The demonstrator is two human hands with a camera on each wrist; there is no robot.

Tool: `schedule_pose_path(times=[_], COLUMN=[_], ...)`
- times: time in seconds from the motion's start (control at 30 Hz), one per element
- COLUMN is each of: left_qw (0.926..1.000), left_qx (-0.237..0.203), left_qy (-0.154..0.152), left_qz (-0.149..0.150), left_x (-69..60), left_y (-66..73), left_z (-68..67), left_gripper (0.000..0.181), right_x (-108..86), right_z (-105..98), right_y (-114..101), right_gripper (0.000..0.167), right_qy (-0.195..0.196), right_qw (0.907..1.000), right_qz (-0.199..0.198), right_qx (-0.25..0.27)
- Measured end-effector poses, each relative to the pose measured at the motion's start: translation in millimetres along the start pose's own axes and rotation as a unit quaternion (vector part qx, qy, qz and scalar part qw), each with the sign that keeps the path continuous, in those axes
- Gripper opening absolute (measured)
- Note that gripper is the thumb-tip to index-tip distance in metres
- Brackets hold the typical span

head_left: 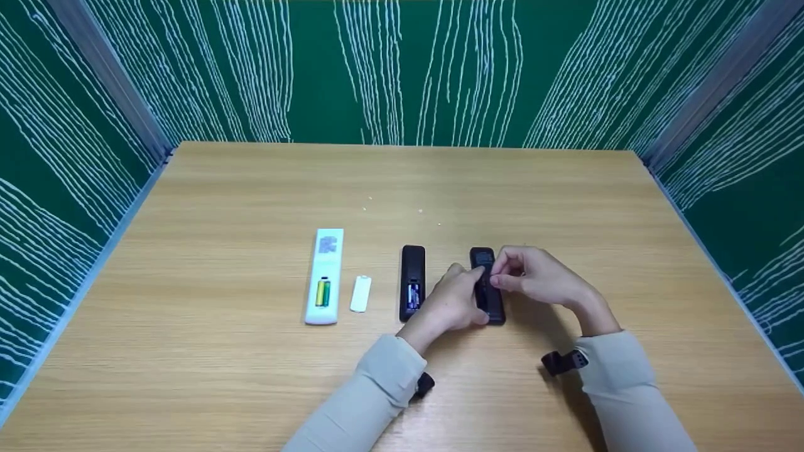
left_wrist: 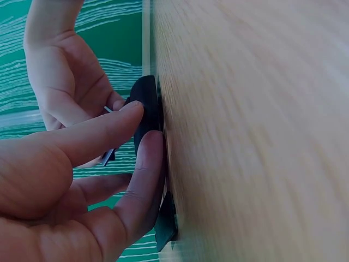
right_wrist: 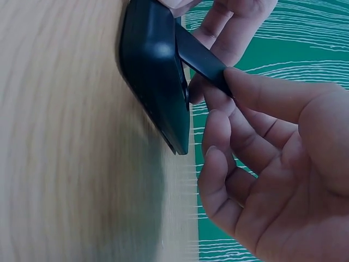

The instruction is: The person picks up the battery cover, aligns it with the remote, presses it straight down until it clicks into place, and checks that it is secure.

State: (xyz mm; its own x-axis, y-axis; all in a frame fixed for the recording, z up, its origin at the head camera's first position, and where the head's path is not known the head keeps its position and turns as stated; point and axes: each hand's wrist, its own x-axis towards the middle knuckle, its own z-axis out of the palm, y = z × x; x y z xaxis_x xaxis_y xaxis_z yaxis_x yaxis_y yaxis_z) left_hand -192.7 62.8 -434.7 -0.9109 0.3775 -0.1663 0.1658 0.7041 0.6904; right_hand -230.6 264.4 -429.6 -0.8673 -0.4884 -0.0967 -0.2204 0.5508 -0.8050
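Note:
A black remote control (head_left: 496, 307) lies on the table in front of me, the rightmost of three remotes. My left hand (head_left: 453, 298) grips it along its sides, thumb near the lower end. My right hand (head_left: 534, 273) pinches a thin black battery cover (right_wrist: 204, 57) between thumb and forefinger. In the right wrist view the cover slants up from the remote, its far end against or very near the body. Whether batteries sit inside this remote is hidden. Just left of my left hand lies another black remote (head_left: 412, 263), its compartment uncovered with batteries (head_left: 412, 295) inside.
To the left, a white remote (head_left: 326, 267) shows yellow and green batteries (head_left: 323, 292) in its uncovered compartment. A white battery cover (head_left: 360, 294) lies beside it. A few tiny pale specks dot the wooden table (head_left: 402, 176) farther back. Green, white-streaked panels surround the table.

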Motion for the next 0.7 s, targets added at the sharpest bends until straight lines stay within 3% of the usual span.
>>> schedule_pose_path(times=[0.7], left_qw=[0.9998], left_qx=[-0.012], left_qy=[-0.003], left_qz=[-0.015], left_x=[-0.2], left_y=[1.4], left_z=[-0.3], left_gripper=[0.095], right_x=[-0.6], right_z=[0.7], right_y=[-1.4], right_gripper=[0.008], right_qy=[0.018], right_qw=[0.9994], right_qz=[0.005], right_qx=[-0.028])
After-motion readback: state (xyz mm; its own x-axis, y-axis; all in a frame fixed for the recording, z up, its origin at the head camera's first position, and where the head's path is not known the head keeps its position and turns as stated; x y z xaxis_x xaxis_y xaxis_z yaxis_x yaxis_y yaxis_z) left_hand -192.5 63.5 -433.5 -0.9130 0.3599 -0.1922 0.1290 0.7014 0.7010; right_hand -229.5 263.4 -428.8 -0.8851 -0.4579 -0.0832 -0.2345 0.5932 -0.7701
